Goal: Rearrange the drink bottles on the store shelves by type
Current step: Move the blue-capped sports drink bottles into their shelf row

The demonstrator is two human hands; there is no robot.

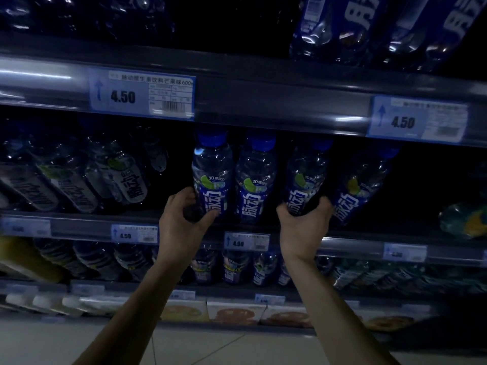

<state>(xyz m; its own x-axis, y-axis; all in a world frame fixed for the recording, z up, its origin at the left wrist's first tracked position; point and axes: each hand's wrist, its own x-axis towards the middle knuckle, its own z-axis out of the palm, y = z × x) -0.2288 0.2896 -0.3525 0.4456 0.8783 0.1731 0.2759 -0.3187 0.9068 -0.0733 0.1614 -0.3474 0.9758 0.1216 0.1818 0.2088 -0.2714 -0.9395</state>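
Up on the middle shelf [263, 227], both hands grip blue-capped bottles: the left hand [184, 219] clasps one bottle [212, 177], the right hand [303, 227] another [305, 180], one bottle between.

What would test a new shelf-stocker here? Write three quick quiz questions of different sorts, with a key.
1. True or false: the left hand grips a blue-capped bottle.
2. How many blue-capped bottles stand in the lit front row? A two, B four, C six.
3. What price shows on the upper left tag?
Key: 1 true; 2 B; 3 4.50. The right hand grips the third bottle.
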